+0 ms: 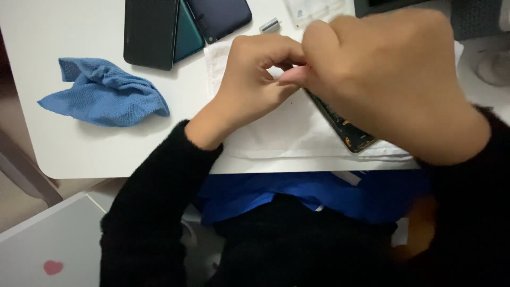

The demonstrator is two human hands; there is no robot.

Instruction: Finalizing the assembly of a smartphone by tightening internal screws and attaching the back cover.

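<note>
The left hand (249, 85) and the right hand (393, 79) are meeting above a white cloth (287, 133) on the table (79, 143), fingers pinched together, perhaps on something very small. An opened phone (345, 130) is lying under the right hand. A blue cloth (103, 93) is resting well apart.

Cloth (106, 93), at nine o'clock — mid-blue, fine waffle weave. Table (42, 32): plain white. Towel (287, 133) at centre: white. Phones (151, 32) at eleven o'clock — black, teal, navy. Opened phone (345, 130): dark, with orange flecks. Sleeves (154, 202): black.
</note>
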